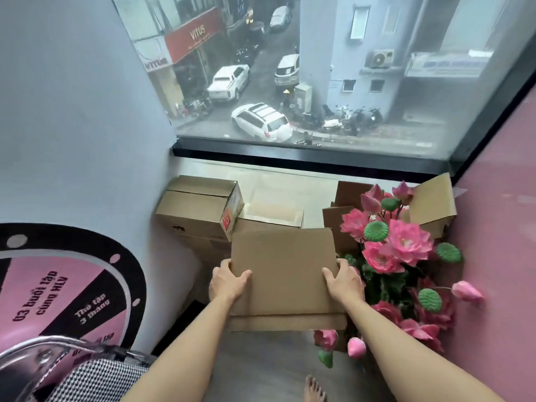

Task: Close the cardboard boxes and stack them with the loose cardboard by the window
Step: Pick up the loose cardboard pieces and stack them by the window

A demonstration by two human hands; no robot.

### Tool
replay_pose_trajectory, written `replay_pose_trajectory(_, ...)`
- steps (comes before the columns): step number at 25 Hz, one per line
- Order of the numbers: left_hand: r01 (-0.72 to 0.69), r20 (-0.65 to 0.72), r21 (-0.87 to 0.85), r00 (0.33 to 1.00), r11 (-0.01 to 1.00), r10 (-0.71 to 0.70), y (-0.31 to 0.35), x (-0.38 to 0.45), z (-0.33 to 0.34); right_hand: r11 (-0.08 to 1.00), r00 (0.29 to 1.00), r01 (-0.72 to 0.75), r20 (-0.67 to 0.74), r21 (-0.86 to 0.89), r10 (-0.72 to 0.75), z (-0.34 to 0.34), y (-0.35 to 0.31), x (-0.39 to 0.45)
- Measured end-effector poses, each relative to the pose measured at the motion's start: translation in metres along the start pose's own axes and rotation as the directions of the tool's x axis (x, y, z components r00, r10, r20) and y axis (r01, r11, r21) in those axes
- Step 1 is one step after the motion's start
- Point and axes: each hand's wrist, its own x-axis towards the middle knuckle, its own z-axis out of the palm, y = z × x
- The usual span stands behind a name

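I hold a flat stack of loose cardboard sheets [285, 271] level in front of me, above the floor. My left hand [227, 281] grips its left edge with the thumb on top. My right hand [343, 281] grips its right edge the same way. A closed cardboard box [197, 206] with a red label sits on another box [203, 245] in the left corner under the window [304, 71]. A flat light cardboard piece [272, 213] lies just beyond my stack. Brown cardboard pieces [351, 195] and an open-flapped box [432, 204] stand at the right, behind the flowers.
A bunch of pink artificial lotus flowers [400, 250] stands close on the right against the pink wall [499, 256]. A round pink and black prize wheel [58, 291] leans on the left wall. A chair back [72, 369] is at lower left. My bare foot [314, 390] is on the floor.
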Motion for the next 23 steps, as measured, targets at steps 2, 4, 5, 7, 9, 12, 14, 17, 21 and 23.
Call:
replay_pose_trajectory(2, 0.014, 0.019, -0.039, 1.0, 0.999, -0.013, 0.021, 0.033, -0.003, 1.0, 1.0, -0.002, 0.013, -0.017, 0.002, -0.002, -0.018, 0.038)
replay_pose_trajectory(4, 0.022, 0.048, -0.043, 0.999, 0.999, -0.02, 0.035, 0.064, -0.002, 0.999, 0.999, -0.008, 0.033, -0.031, 0.009, 0.003, -0.031, 0.071)
replay_pose_trajectory(5, 0.024, 0.066, -0.029, 0.998, 0.999, -0.022, 0.041, 0.081, 0.0, 0.999, 0.999, -0.018, 0.042, -0.035, 0.02, 0.007, -0.036, 0.087)
replay_pose_trajectory(7, 0.014, 0.093, -0.011, 0.996, 1.0, -0.013, 0.054, 0.119, 0.004, 0.998, 0.998, -0.044, 0.047, -0.033, 0.046, 0.015, -0.046, 0.12)
replay_pose_trajectory(9, -0.003, 0.13, 0.011, 0.991, 1.0, 0.002, 0.067, 0.159, 0.008, 0.997, 0.996, -0.073, 0.051, -0.036, 0.075, 0.029, -0.054, 0.151)
replay_pose_trajectory(12, -0.036, 0.192, 0.047, 0.981, 0.998, 0.027, 0.086, 0.229, 0.01, 0.988, 0.986, -0.151, 0.066, -0.026, 0.152, 0.049, -0.073, 0.197)
replay_pose_trajectory(14, -0.038, 0.226, 0.072, 0.974, 0.997, 0.021, 0.095, 0.271, 0.013, 0.98, 0.976, -0.197, 0.091, -0.024, 0.199, 0.063, -0.086, 0.223)
replay_pose_trajectory(17, -0.027, 0.257, 0.099, 0.966, 0.995, 0.001, 0.105, 0.325, 0.025, 0.968, 0.963, -0.252, 0.099, -0.009, 0.252, 0.08, -0.1, 0.262)
replay_pose_trajectory(21, -0.031, 0.282, 0.196, 0.959, 0.98, -0.026, 0.1, 0.379, 0.051, 0.95, 0.939, -0.313, 0.144, -0.013, 0.312, 0.112, -0.105, 0.303)
replay_pose_trajectory(23, -0.037, 0.292, 0.225, 0.956, 0.974, -0.031, 0.099, 0.399, 0.067, 0.942, 0.929, -0.336, 0.156, -0.018, 0.335, 0.127, -0.101, 0.32)
